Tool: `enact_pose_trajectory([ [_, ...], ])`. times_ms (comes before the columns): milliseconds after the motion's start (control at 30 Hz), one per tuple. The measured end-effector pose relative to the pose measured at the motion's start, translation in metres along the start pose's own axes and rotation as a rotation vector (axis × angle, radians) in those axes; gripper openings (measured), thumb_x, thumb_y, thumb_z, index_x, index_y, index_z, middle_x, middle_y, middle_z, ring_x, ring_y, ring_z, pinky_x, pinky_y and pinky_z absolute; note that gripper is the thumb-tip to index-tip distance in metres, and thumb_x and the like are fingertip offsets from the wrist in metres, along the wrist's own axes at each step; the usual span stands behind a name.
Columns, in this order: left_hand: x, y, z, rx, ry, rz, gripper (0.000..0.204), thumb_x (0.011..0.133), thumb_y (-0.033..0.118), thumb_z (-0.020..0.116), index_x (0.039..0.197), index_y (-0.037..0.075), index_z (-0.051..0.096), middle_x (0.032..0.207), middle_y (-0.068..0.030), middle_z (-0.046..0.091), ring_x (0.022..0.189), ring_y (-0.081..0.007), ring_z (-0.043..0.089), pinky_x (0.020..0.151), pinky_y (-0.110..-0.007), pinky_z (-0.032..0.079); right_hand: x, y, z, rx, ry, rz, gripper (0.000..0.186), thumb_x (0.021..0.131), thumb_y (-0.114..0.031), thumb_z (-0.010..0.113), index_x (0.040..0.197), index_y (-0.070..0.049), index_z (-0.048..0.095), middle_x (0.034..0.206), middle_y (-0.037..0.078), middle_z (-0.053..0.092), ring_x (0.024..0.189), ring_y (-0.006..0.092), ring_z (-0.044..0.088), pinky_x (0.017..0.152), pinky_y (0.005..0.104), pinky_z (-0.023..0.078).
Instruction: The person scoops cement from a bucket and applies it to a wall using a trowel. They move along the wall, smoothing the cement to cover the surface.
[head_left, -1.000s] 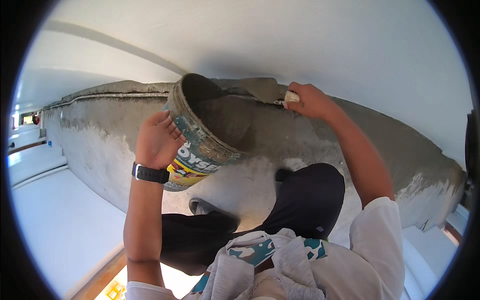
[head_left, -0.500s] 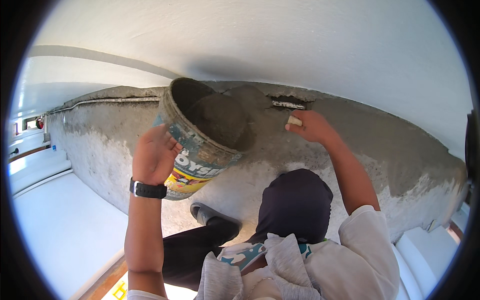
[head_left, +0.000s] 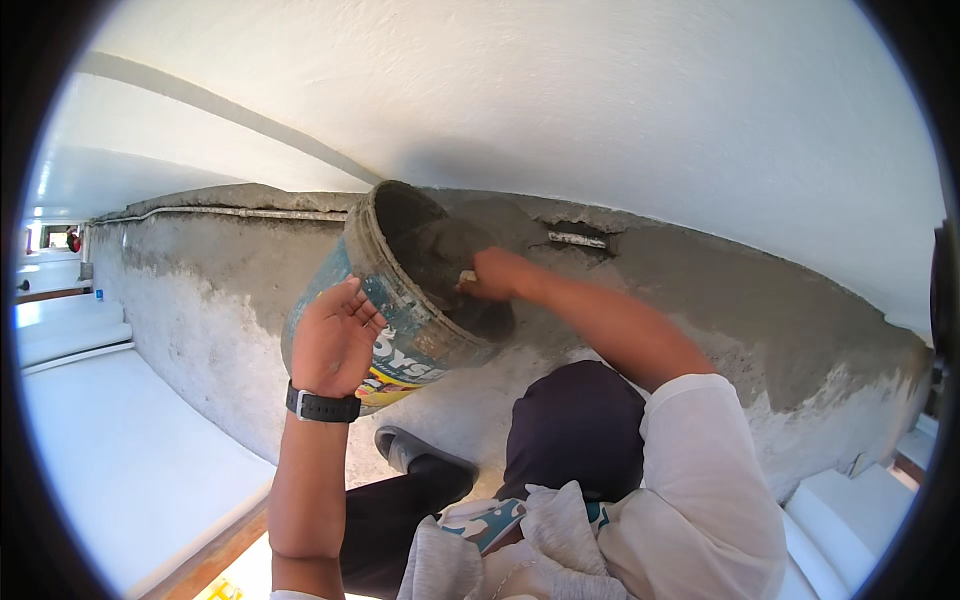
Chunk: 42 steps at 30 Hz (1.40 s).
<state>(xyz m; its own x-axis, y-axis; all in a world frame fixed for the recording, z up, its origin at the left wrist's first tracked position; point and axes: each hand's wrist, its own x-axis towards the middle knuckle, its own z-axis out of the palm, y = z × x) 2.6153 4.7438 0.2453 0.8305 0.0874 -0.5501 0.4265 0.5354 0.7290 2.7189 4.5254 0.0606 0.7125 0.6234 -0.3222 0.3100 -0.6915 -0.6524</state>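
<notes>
Bucket: tilted, grey mortar inside.
Your left hand: unclenched, alongside bucket.
Right hand: grasping handle at bucket's mouth.

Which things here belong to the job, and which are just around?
In use:
tilted bucket, left hand at its side
tool handle, in right hand
probably the grey plaster

Just around, seemingly:
worn sandal
black watch
yellow item, lower left
</notes>
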Motion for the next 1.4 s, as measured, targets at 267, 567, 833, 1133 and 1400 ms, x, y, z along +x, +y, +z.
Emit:
enact_pose_trajectory([
  [267, -0.001, -0.004, -0.004, -0.015, 0.009, -0.008, 0.019, 0.097, 0.017, 0.054, 0.107, 0.003, 0.060, 0.100, -0.0055, 0.064, 0.090, -0.0178, 0.059, 0.083, -0.033, 0.046, -0.081, 0.070, 0.002, 0.272, 0.293, 0.190, 0.045, 0.089, -0.044, 0.069, 0.085, 0.001, 0.070, 0.075, 0.019, 0.068, 0.071, 0.0343, 0.065, 0.067, 0.0435, 0.051],
  [567, -0.006, 0.001, 0.003, 0.002, 0.039, -0.009, 0.015, 0.096, 0.017, 0.056, 0.103, 0.004, 0.058, 0.094, -0.0044, 0.061, 0.086, -0.0171, 0.056, 0.078, -0.033, 0.046, -0.118, 0.063, -0.030, 0.324, 0.157, 0.179, 0.052, 0.088, -0.051, 0.066, 0.091, 0.001, 0.072, 0.082, 0.023, 0.070, 0.078, 0.0384, 0.068, 0.071, 0.0458, 0.052],
  [833, -0.014, 0.004, 0.023, 0.054, 0.112, -0.021, 0.012, 0.096, 0.016, 0.056, 0.098, 0.005, 0.059, 0.087, -0.0033, 0.060, 0.080, -0.0165, 0.056, 0.075, -0.032, 0.045, -0.003, 0.012, -0.002, 0.172, 0.041, 0.142, 0.054, 0.087, -0.049, 0.068, 0.087, 0.005, 0.072, 0.089, 0.028, 0.070, 0.088, 0.0443, 0.068, 0.078, 0.0513, 0.053],
  [1133, -0.010, -0.001, 0.001, 0.021, 0.015, -0.027, 0.019, 0.097, 0.017, 0.052, 0.107, 0.003, 0.061, 0.098, -0.0050, 0.066, 0.088, -0.0177, 0.061, 0.082, -0.033, 0.047, -0.120, 0.087, 0.001, 0.482, 0.332, 0.340, 0.050, 0.089, -0.046, 0.066, 0.082, 0.003, 0.069, 0.071, 0.021, 0.066, 0.069, 0.0377, 0.066, 0.064, 0.0443, 0.049],
  [1400, -0.034, 0.035, -0.004, -0.079, 0.112, -0.066, 0.024, 0.094, 0.023, 0.054, 0.103, 0.003, 0.062, 0.104, -0.0076, 0.066, 0.094, -0.0201, 0.060, 0.085, -0.037, 0.047, -0.164, 0.111, -0.007, 0.332, 0.236, 0.346, 0.054, 0.086, -0.049, 0.069, 0.083, 0.005, 0.067, 0.070, 0.023, 0.064, 0.068, 0.0380, 0.064, 0.065, 0.0450, 0.049],
])
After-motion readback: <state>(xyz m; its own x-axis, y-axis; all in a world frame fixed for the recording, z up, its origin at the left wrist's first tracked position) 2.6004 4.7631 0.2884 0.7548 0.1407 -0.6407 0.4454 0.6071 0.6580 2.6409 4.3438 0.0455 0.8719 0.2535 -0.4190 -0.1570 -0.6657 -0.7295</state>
